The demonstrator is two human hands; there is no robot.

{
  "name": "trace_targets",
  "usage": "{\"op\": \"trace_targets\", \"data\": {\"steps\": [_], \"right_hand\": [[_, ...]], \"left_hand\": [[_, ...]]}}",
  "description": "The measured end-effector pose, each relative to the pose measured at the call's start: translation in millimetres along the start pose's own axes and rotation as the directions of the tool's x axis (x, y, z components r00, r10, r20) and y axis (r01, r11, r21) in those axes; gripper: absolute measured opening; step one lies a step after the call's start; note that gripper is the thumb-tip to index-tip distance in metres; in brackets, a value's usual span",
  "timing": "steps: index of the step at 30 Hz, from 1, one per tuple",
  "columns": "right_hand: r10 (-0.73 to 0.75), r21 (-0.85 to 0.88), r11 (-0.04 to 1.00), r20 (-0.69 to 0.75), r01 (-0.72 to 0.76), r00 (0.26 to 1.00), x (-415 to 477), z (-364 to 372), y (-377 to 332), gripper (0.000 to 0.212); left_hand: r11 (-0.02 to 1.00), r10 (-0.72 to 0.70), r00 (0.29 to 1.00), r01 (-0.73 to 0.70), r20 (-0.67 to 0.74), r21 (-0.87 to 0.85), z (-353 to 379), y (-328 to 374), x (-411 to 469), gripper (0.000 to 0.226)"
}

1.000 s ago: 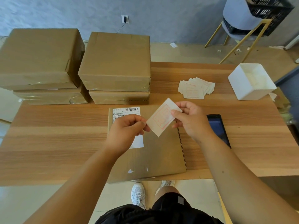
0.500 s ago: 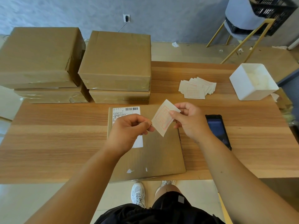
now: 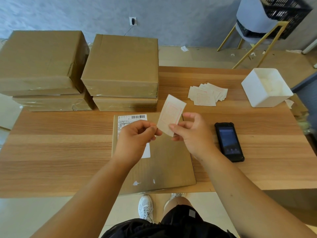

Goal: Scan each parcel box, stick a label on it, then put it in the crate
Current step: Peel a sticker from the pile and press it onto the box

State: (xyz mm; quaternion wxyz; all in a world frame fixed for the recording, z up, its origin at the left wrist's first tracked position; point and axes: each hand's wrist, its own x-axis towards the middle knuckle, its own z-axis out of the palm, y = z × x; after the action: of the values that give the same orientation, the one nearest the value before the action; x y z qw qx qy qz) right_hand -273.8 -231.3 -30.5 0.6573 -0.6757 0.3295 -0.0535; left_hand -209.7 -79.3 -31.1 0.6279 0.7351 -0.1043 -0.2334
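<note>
A flat brown parcel box [image 3: 164, 162] lies at the table's near edge, with a white barcode sticker [image 3: 133, 118] at its far left corner. Above the box I hold a white label with a red frame [image 3: 171, 114], nearly upright. My left hand [image 3: 135, 140] pinches its lower left corner. My right hand [image 3: 192, 133] grips its lower right edge. A black handheld scanner [image 3: 229, 141] lies screen-up to the right of the box. The black crate [image 3: 281, 16] sits on a chair at the far right.
Two stacks of brown parcel boxes [image 3: 120, 66] [image 3: 39, 60] stand at the table's back left. A loose pile of labels [image 3: 207, 96] and a white square tub [image 3: 266, 88] lie at the back right. The wooden table [image 3: 56, 152] ends just before my feet.
Both hands have turned the label from a slanted position to nearly upright and lifted it slightly. The box and the scanner have not moved.
</note>
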Motion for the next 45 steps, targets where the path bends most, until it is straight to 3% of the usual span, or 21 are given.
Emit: {"op": "trace_targets", "data": {"steps": [4, 9, 29, 41, 45], "right_hand": [[-0.079, 0.003, 0.997, -0.008, 0.079, 0.997, 1, -4, -1, 0.029], [-0.144, -0.007, 0.989, 0.060, 0.145, 0.988, 2, -3, 2, 0.017], [-0.147, 0.045, 0.989, 0.117, 0.143, 0.982, 3, -8, 0, 0.021], [-0.147, -0.088, 0.983, 0.157, 0.162, 0.977, -4, -2, -9, 0.016], [-0.168, -0.291, 0.935, 0.131, 0.200, 0.977, -3, -3, -8, 0.012]], "left_hand": [[1.000, -0.007, 1.000, 0.007, -0.031, 0.022, 0, -1, 0, 0.015], [0.999, -0.013, 0.999, 0.015, -0.049, 0.038, 1, -2, 0, 0.011], [0.997, 0.012, 0.998, -0.007, 0.058, -0.082, 2, 11, -1, 0.018], [0.993, 0.024, 0.998, -0.017, 0.057, -0.113, 0, 9, 2, 0.012], [0.997, 0.048, 0.998, -0.045, 0.044, -0.057, 0, 7, 4, 0.011]]}}
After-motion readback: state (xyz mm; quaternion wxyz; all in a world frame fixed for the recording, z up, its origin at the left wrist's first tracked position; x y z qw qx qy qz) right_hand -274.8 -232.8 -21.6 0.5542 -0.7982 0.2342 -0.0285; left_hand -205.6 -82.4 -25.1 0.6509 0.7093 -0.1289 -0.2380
